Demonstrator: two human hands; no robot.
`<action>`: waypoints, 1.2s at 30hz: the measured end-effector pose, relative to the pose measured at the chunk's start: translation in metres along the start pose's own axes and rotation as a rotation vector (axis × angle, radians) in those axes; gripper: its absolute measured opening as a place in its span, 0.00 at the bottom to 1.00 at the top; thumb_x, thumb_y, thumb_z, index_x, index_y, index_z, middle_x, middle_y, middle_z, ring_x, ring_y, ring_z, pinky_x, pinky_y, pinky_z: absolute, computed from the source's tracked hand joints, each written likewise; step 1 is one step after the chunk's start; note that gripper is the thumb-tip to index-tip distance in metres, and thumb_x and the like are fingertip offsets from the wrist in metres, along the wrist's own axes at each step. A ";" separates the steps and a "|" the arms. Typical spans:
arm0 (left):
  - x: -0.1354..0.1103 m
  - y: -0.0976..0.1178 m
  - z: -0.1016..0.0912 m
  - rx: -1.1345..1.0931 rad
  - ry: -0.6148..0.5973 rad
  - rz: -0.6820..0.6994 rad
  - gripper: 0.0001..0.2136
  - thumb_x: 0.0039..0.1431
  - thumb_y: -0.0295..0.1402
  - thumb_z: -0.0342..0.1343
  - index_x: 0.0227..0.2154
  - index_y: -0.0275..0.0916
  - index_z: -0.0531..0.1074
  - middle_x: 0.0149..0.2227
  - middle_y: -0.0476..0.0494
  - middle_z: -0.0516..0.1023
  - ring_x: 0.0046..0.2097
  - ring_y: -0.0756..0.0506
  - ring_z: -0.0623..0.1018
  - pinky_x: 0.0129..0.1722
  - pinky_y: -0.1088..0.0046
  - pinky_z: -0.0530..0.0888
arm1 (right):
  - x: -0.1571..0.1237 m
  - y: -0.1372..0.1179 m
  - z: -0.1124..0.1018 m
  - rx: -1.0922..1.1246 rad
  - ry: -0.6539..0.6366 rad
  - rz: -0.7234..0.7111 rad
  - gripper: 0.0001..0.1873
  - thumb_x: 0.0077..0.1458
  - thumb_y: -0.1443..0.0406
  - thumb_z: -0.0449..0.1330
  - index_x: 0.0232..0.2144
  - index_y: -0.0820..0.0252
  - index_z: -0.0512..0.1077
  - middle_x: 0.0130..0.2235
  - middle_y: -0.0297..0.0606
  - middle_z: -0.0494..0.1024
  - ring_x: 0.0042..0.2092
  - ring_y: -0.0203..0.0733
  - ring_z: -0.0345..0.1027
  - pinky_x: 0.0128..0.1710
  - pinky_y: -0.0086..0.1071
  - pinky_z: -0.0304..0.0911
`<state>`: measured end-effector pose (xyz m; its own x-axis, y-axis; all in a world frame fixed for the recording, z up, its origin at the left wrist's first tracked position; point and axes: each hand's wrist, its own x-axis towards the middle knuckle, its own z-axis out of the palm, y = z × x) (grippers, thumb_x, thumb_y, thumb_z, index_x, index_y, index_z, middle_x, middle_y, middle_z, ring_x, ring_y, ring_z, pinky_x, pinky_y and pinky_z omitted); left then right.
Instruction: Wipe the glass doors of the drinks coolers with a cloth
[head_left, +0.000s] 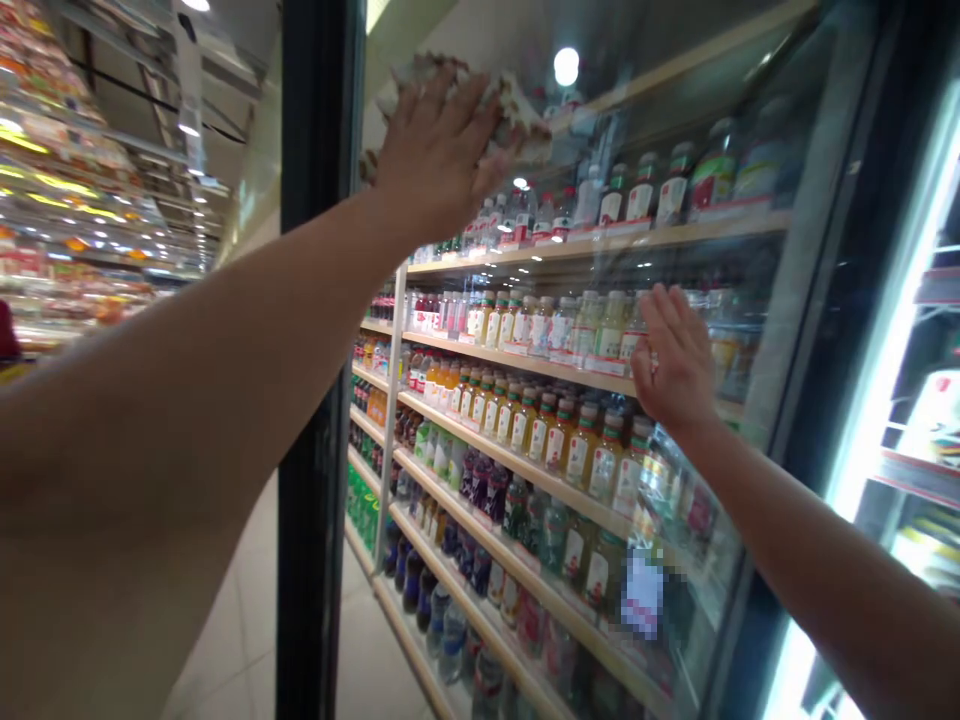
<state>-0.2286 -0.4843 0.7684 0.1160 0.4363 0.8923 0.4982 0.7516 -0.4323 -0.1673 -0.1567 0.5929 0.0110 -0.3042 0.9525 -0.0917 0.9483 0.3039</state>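
My left hand (439, 150) is raised high and presses a crumpled cloth (517, 115) flat against the glass door (675, 150) of a drinks cooler. The fingers are spread over the cloth. Lower and to the right, my right hand (675, 360) rests flat on the same glass with its fingers stretched out and nothing in it. Behind the glass stand rows of bottled drinks (525, 420) on wooden shelves.
A dark door frame (315, 400) runs top to bottom at the left of the glass. A lit cooler compartment (915, 450) is at the far right. A shop aisle with stocked shelves (67, 200) and a pale tiled floor (240, 620) lies to the left.
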 end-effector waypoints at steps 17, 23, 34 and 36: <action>-0.136 0.087 -0.026 0.063 -0.206 -0.076 0.28 0.72 0.50 0.32 0.70 0.50 0.53 0.74 0.51 0.48 0.75 0.41 0.43 0.72 0.48 0.45 | -0.003 0.009 -0.008 0.116 0.058 -0.041 0.31 0.60 0.67 0.50 0.65 0.64 0.64 0.67 0.49 0.65 0.71 0.56 0.53 0.66 0.59 0.57; -0.170 0.098 -0.031 0.121 -0.212 -0.064 0.26 0.72 0.44 0.40 0.71 0.49 0.53 0.73 0.46 0.51 0.75 0.38 0.46 0.72 0.49 0.47 | -0.005 0.012 -0.008 0.178 0.038 -0.021 0.30 0.64 0.65 0.48 0.66 0.64 0.63 0.68 0.50 0.62 0.72 0.56 0.50 0.69 0.57 0.50; -0.178 0.088 -0.020 0.098 -0.147 0.011 0.27 0.74 0.47 0.37 0.70 0.43 0.54 0.73 0.41 0.53 0.74 0.35 0.48 0.72 0.49 0.47 | -0.003 0.016 0.001 0.033 0.107 -0.085 0.29 0.63 0.63 0.48 0.62 0.71 0.68 0.66 0.51 0.67 0.70 0.53 0.55 0.67 0.50 0.54; -0.180 0.087 -0.017 0.096 -0.164 0.015 0.27 0.74 0.47 0.37 0.70 0.42 0.54 0.73 0.41 0.52 0.74 0.35 0.47 0.72 0.49 0.46 | -0.003 0.016 0.003 0.024 0.115 -0.090 0.29 0.63 0.63 0.48 0.62 0.71 0.68 0.65 0.51 0.67 0.70 0.53 0.55 0.67 0.49 0.55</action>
<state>-0.1914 -0.5062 0.5727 -0.0225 0.5164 0.8561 0.4121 0.7849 -0.4626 -0.1713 -0.1409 0.5945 0.1339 -0.3743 0.9176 -0.1089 0.9148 0.3890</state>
